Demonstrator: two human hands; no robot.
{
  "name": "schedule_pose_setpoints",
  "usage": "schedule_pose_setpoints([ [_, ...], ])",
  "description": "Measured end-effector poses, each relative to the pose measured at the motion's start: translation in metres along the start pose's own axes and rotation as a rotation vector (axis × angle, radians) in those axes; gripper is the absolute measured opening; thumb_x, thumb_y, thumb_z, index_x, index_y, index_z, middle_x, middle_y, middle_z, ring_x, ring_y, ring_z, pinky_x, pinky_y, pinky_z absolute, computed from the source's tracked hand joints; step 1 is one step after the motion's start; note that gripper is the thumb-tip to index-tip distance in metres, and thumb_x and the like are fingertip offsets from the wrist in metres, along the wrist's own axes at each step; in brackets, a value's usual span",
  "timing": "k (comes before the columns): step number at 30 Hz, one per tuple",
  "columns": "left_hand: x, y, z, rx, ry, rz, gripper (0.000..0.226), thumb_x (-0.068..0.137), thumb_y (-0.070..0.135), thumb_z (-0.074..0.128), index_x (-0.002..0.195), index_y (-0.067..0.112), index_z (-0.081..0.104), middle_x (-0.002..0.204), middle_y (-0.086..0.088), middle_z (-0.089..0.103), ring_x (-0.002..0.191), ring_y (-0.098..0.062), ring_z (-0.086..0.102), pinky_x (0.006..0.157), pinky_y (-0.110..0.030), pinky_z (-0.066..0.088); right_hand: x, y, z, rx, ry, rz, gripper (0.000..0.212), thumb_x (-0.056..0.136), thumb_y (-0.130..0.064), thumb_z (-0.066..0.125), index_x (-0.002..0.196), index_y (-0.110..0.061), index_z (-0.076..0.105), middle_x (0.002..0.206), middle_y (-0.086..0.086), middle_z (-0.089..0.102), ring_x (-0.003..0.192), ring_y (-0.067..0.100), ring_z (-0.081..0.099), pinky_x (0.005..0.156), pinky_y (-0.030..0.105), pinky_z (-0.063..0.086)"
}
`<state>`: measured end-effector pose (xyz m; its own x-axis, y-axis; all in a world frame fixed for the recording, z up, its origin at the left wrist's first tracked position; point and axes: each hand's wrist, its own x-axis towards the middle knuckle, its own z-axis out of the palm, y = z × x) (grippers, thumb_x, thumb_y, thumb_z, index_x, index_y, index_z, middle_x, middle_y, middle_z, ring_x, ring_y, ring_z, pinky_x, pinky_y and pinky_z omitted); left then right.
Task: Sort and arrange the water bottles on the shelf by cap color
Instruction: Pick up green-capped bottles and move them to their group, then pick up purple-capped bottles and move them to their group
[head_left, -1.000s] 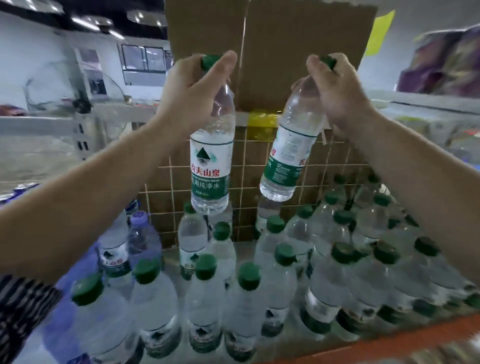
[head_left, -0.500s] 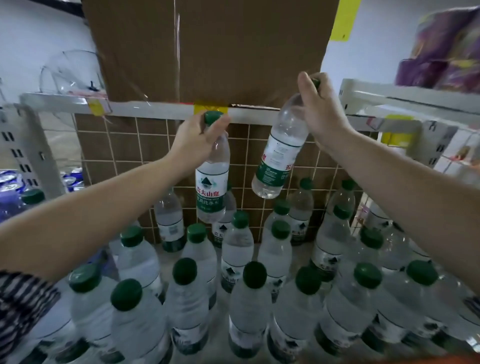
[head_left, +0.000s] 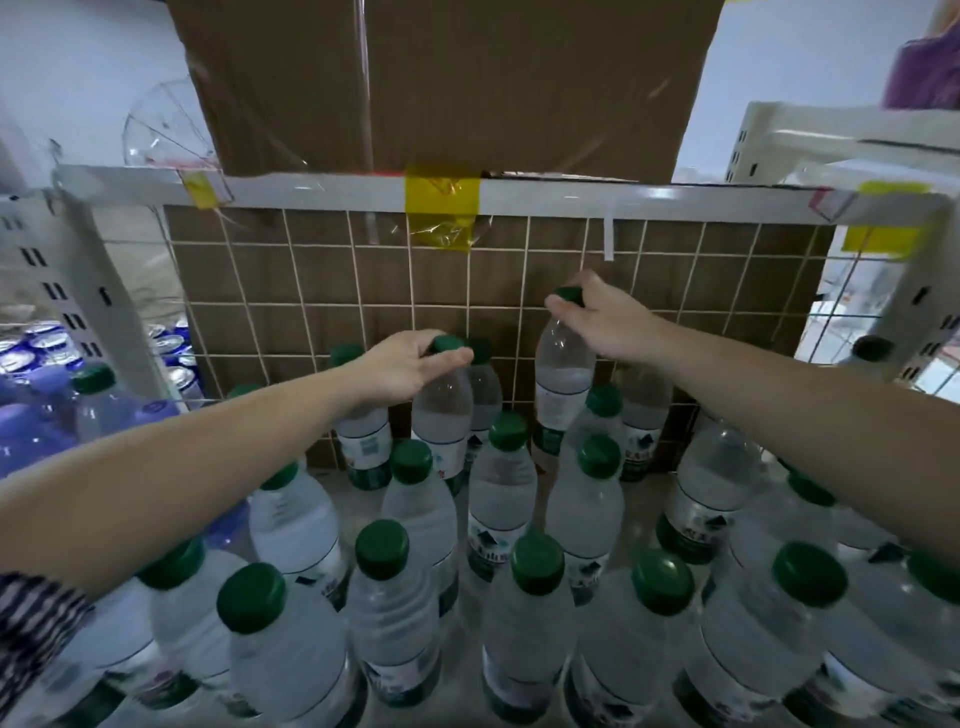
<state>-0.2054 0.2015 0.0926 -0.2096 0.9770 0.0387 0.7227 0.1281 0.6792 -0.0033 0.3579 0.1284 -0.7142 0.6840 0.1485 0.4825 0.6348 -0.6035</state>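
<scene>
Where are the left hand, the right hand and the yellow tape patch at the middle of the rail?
left hand (head_left: 402, 364), head view, back of the hand.
right hand (head_left: 605, 322), head view, back of the hand.
yellow tape (head_left: 441, 193), head view, flat part over the rail.

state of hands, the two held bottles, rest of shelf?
left hand: closed on cap of left bottle, upright, at back row
right hand: closed on cap of right bottle, upright, higher
other green-cap bottles: standing, capped
cardboard box: taped shut, on upper shelf

bare forearms; a dark-and-white striped sleeve (head_left: 36, 639) on the left arm.
</scene>
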Motion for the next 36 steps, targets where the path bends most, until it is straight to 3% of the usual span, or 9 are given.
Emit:
schedule_pose_setpoints([
  [4,0.000,-0.015,-0.002,0.003,-0.160,-0.085,0.023,0.090,0.059,0.053,0.097,0.039,0.061,0.091,0.019,0.065,0.083,-0.003,0.062,0.069,-0.022,0.044,0.004,0.011,0.008,-0.083,-0.059,0.029,0.058,0.101,-0.046,0.042,0.144,-0.008,0.033,0.088,-0.005,0.054,0.073,0.005,0.054,0.056,0.021,0.038],
  [8,-0.001,-0.021,-0.008,-0.029,-0.201,-0.143,0.029,0.088,0.060,0.054,0.102,0.035,0.062,0.100,0.011,0.067,0.094,-0.011,0.065,0.071,-0.022,0.051,0.003,0.019,0.018,-0.143,-0.122,0.059,0.060,0.100,-0.047,0.045,0.143,-0.008,0.034,0.096,0.003,0.062,0.075,0.011,0.060,0.057,0.024,0.045],
  [12,-0.004,-0.021,-0.014,0.036,-0.162,-0.152,0.022,0.095,0.047,0.054,0.105,0.030,0.063,0.106,0.001,0.063,0.090,-0.013,0.064,0.060,-0.017,0.052,0.004,0.028,0.024,-0.185,-0.190,0.090,0.060,0.099,-0.047,0.048,0.144,-0.010,0.036,0.131,0.012,0.055,0.098,0.016,0.054,0.077,0.028,0.043],
  [18,-0.014,-0.011,-0.015,0.349,-0.119,-0.116,0.045,0.094,0.057,0.048,0.117,0.019,0.057,0.103,0.001,0.061,0.085,-0.017,0.062,0.074,-0.033,0.055,0.005,0.030,0.022,-0.213,-0.193,0.059,0.061,0.097,-0.048,0.051,0.144,-0.012,0.040,0.143,0.012,0.049,0.123,0.025,0.051,0.086,0.028,0.039],
  [20,-0.020,-0.004,-0.019,0.428,-0.120,-0.090,0.048,0.094,0.058,0.047,0.121,0.019,0.055,0.103,0.003,0.062,0.081,-0.013,0.061,0.067,-0.028,0.048,0.003,0.026,0.021,-0.259,-0.172,0.004,0.057,0.098,-0.047,0.049,0.142,-0.012,0.044,0.140,0.012,0.052,0.121,0.025,0.053,0.085,0.028,0.039],
  [23,-0.030,0.004,-0.028,0.552,-0.097,-0.046,0.056,0.096,0.055,0.046,0.136,0.016,0.050,0.123,-0.002,0.058,0.096,-0.013,0.051,0.080,-0.028,0.039,-0.007,0.012,0.017,-0.348,-0.085,-0.109,0.046,0.099,-0.043,0.049,0.133,-0.012,0.053,0.122,0.012,0.063,0.102,0.023,0.061,0.080,0.032,0.048],
  [26,-0.044,0.010,-0.038,0.555,-0.037,-0.019,0.049,0.097,0.050,0.049,0.132,0.016,0.054,0.121,-0.004,0.060,0.100,-0.015,0.052,0.086,-0.033,0.043,-0.017,-0.009,0.016,-0.370,0.009,-0.241,0.038,0.099,-0.041,0.049,0.123,-0.013,0.060,0.109,0.009,0.067,0.090,0.022,0.065,0.082,0.040,0.055],
  [32,-0.085,0.015,-0.070,0.531,0.143,0.060,0.035,0.094,0.047,0.055,0.117,0.022,0.064,0.107,0.006,0.067,0.095,-0.009,0.062,0.088,-0.034,0.052,-0.031,-0.068,0.023,-0.294,-0.007,-0.440,0.029,0.099,-0.037,0.050,0.113,-0.018,0.067,0.094,-0.007,0.065,0.064,-0.009,0.054,0.055,0.008,0.038],
  [36,-0.113,0.003,-0.095,0.499,0.297,0.077,0.028,0.092,0.046,0.059,0.110,0.026,0.068,0.098,0.010,0.070,0.088,-0.004,0.064,0.084,-0.030,0.054,-0.039,-0.107,0.037,-0.226,-0.013,-0.510,0.032,0.099,-0.039,0.049,0.115,-0.018,0.067,0.105,-0.004,0.068,0.082,0.000,0.060,0.066,0.007,0.043],
])
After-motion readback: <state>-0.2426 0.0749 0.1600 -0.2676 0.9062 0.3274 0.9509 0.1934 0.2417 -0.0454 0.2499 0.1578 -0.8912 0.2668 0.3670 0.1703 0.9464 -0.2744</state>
